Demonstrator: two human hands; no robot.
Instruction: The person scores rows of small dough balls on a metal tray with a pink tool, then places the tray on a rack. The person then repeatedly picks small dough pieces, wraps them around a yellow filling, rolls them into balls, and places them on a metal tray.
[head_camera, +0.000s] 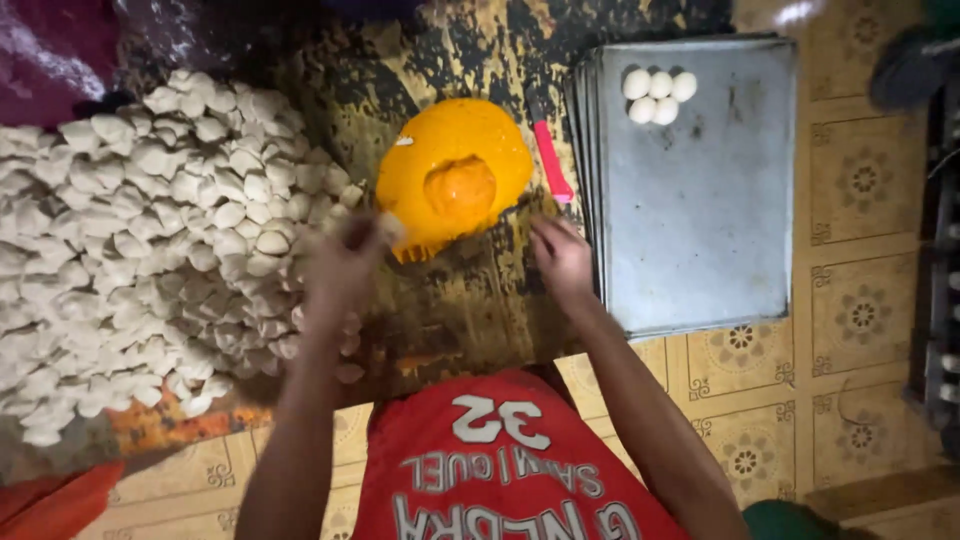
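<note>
Left hand (340, 268) blurred, pinching a dough piece (388, 228) at the heap's (150, 240) 3 o'clock edge. Right hand (562, 255) flat, fingers together, at the orange dish's (455, 170) 4 o'clock. Judgement: roll pieces evenly round, matching the balls (658, 96) at the tray's (700, 220) 12 o'clock.

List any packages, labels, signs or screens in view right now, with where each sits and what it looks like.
No packages, signs or screens show.
Printed lettering: white characters on the red shirt at the bottom centre, below both hands.
Left hand: blurred, at the edge of the dough pieces, fingers on a pale piece.
Right hand: beside the stacked grey trays, below the orange bowl.
</note>
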